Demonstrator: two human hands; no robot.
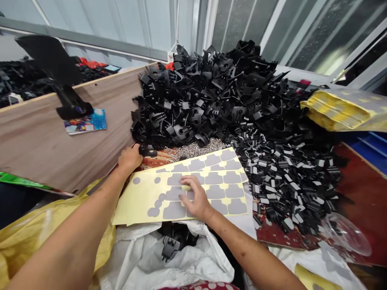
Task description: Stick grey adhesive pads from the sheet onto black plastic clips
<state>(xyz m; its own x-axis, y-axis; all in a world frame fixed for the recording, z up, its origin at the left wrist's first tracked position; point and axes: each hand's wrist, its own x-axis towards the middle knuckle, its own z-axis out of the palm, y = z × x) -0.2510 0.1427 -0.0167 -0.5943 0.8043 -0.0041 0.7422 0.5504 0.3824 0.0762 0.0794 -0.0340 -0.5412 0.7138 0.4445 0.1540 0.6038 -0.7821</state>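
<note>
Yellow backing sheets (130,201) with grey stickers lie overlapped in the middle, above an open white bag (133,253) that has black plastic parts (171,246) in it. My right hand (196,199) rests over the stickers, thumb and fingers apart, holding nothing visible. Beyond the sheets' upper left edge, my left hand (130,159) has its fingers closed at a black plastic part (148,151); whether it grips that part is unclear. Small metal pieces (196,149) lie just behind the sheets.
A tall heap of black plastic parts (211,92) stands at the back. Smaller black and grey pieces (281,173) spread to the right, near a clear plastic bowl (346,233). A wooden board (102,157) borders the left; a yellow bundle (338,112) lies back right.
</note>
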